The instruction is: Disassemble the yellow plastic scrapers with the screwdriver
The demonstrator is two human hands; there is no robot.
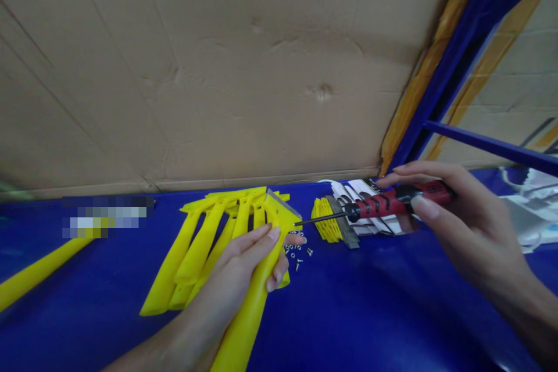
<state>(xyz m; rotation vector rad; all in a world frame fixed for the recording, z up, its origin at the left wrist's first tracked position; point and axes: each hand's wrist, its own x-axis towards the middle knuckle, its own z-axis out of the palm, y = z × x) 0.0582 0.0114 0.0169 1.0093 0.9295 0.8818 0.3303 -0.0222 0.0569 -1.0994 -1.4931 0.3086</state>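
My left hand (248, 258) is closed round the neck of a yellow scraper (244, 328), whose wide head points away from me and carries a thin metal blade along its far edge. In my right hand (475, 221) is a red and black screwdriver (381, 204), held nearly level. Its tip meets or nearly meets the right side of the scraper head; actual contact I cannot tell. Small screws and nuts (299, 253) lie just beyond my left fingers. Several more yellow scraper handles (187, 261) are piled to the left.
Right of the screws are a row of small yellow pieces (325, 220), grey strips (346, 224) and white packets (383, 221). Another long yellow handle (47, 270) lies at far left, its end blurred out. Cardboard (261, 70) and a blue frame (457, 52) bound the blue tabletop (349, 314).
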